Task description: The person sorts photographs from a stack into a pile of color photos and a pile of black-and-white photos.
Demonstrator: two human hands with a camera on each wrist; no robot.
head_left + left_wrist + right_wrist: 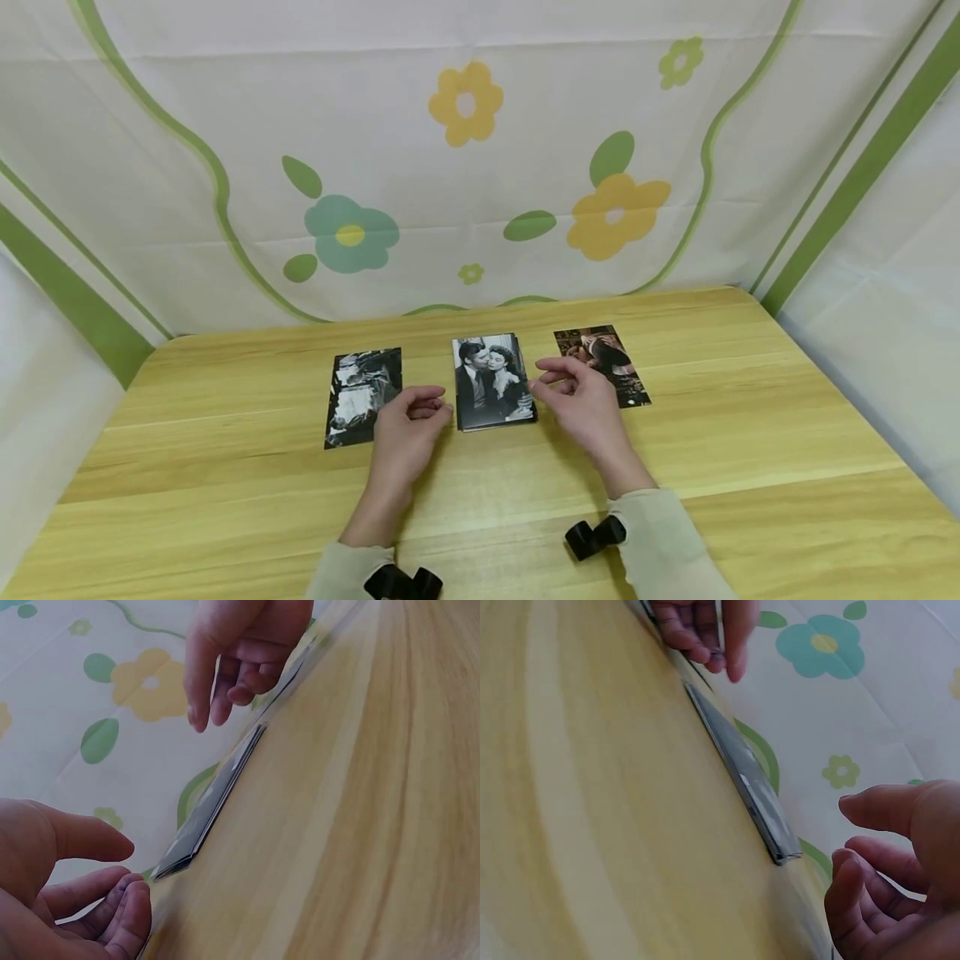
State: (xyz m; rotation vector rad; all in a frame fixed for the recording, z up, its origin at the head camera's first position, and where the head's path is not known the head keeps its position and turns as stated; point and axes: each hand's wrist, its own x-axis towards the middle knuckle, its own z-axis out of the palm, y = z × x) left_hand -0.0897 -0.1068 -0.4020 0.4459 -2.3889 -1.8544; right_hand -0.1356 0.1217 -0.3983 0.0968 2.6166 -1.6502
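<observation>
Head view shows the left hand [408,425] and right hand [581,400], fingers loosely curled and empty, flanking the photo stack [491,382] mid-surface [750,433]; next likely calls for gripping its edges.

So from my feed: three sets of photos sit in a row across the table [750,433]. The middle stack [492,382] is dead centre, with a single photo [363,397] at its 9 o'clock and another photo [602,364] at about 2 o'clock, well apart from each other. My left hand [408,433] sits at the stack's 8 o'clock, between it and the left photo. My right hand [581,398] is at the stack's 3 o'clock, partly in front of the right photo. The backdrop cloth [480,167] stands behind everything at 12.
</observation>
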